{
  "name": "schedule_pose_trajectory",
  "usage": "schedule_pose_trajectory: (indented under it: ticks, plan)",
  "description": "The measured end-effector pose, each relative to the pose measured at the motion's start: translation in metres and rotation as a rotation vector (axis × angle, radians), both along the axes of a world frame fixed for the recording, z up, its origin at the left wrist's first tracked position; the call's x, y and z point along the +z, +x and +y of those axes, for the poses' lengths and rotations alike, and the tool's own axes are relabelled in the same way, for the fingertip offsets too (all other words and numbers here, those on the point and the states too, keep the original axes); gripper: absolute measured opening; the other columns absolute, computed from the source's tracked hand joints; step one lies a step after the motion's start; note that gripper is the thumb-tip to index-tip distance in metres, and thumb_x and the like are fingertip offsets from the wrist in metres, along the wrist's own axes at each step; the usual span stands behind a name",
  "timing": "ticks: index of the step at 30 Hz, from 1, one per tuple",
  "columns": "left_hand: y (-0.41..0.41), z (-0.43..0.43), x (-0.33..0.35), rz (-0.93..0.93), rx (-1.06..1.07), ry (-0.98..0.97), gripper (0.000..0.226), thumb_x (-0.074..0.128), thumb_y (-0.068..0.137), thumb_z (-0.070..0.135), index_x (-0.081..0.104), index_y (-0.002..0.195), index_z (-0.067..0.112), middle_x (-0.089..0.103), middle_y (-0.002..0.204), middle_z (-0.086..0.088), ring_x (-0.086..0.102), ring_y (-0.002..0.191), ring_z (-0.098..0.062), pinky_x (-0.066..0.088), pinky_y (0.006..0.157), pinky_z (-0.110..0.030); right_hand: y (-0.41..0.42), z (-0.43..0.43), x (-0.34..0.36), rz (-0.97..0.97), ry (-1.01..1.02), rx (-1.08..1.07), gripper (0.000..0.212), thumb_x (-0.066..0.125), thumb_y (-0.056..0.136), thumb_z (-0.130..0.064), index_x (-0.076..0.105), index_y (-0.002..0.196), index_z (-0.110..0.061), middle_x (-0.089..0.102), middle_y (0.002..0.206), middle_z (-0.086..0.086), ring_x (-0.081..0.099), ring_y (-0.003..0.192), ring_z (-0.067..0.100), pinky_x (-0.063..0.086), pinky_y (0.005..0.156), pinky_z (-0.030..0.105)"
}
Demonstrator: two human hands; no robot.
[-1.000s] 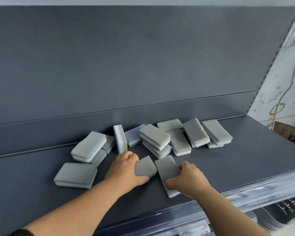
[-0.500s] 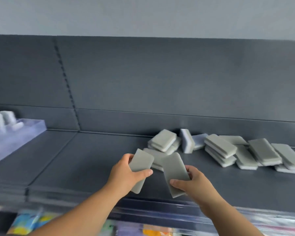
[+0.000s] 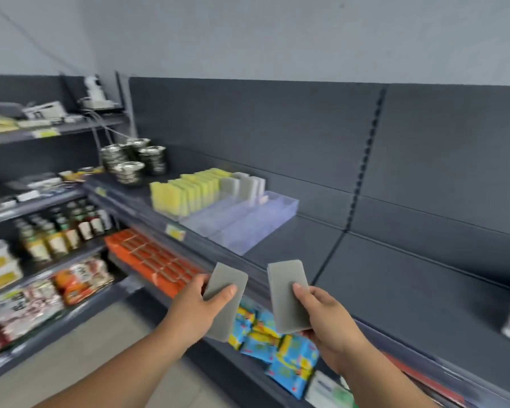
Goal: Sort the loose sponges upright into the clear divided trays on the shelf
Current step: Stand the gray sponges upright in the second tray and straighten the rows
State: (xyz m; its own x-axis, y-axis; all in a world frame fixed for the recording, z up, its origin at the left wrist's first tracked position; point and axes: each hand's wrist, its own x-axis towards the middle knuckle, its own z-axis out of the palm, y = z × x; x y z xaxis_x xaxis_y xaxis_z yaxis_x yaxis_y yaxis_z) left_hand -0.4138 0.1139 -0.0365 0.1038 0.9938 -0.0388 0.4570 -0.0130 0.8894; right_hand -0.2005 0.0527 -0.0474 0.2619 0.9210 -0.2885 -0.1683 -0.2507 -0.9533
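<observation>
Grey shelf (image 3: 395, 275) carries clear trays (image 3: 242, 228) at its left end; yellow sponges (image 3: 186, 192) and grey sponges (image 3: 243, 185) stand upright inside. Left hand (image 3: 193, 310) grips the left sponge (image 3: 230, 276), right hand (image 3: 333, 319) grips the right sponge (image 3: 286, 287). Both sponges are held before the shelf edge, apart, near the trays.

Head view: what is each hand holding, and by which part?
The left hand grips the left grey sponge across its middle; the right hand grips the right grey sponge by its lower right side.
</observation>
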Motion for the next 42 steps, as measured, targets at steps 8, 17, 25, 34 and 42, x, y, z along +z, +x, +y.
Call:
schedule_pose_trajectory:
  ticks: [8,17,25,34,42]
  plan:
    - [-0.071,0.066,-0.009,0.002,0.156,-0.044,0.028,0.068,0.08,0.047,0.057,0.099,0.03,0.064,0.094,0.009,0.06,0.084,-0.008,0.045,0.059,-0.025,-0.064,0.104,-0.004,0.01,0.018,0.105,0.023,0.065,0.087,-0.035,0.063,0.097,-0.014,0.069,0.096,0.005,0.061,0.09,0.02,0.049,0.091,0.041]
    - [-0.041,0.189,0.035,-0.071,0.155,0.063,0.027,0.064,0.085,0.043,0.057,0.107,0.027,0.064,0.1,0.007,0.062,0.089,-0.012,0.053,0.068,-0.032,-0.031,0.225,0.026,-0.059,0.207,0.097,0.013,0.06,0.092,-0.029,0.061,0.105,-0.024,0.072,0.097,-0.007,0.064,0.09,0.008,0.045,0.069,0.022]
    - [-0.002,0.299,0.061,0.013,0.063,0.18,0.023,0.068,0.083,0.041,0.059,0.102,0.03,0.063,0.096,0.009,0.06,0.083,-0.009,0.044,0.058,-0.024,0.014,0.301,0.028,-0.098,0.2,-0.037,0.028,0.065,0.089,-0.021,0.055,0.115,-0.027,0.069,0.107,-0.004,0.063,0.104,0.018,0.049,0.096,0.041]
    - [0.016,0.431,0.045,0.033,-0.266,0.15,0.025,0.074,0.079,0.026,0.059,0.1,0.03,0.07,0.101,0.01,0.066,0.094,-0.012,0.054,0.088,-0.043,0.015,0.352,0.014,-0.201,0.129,-0.206,0.032,0.067,0.087,-0.018,0.056,0.116,-0.023,0.071,0.103,-0.002,0.068,0.094,0.02,0.052,0.094,0.042]
    - [0.008,0.513,0.042,0.241,-0.704,0.05,0.033,0.071,0.083,0.029,0.055,0.111,0.027,0.066,0.103,0.006,0.063,0.095,-0.012,0.052,0.084,-0.032,-0.037,0.408,0.007,-0.228,0.032,-0.364,0.028,0.062,0.089,-0.011,0.055,0.113,-0.024,0.071,0.1,0.002,0.066,0.098,0.027,0.053,0.093,0.047]
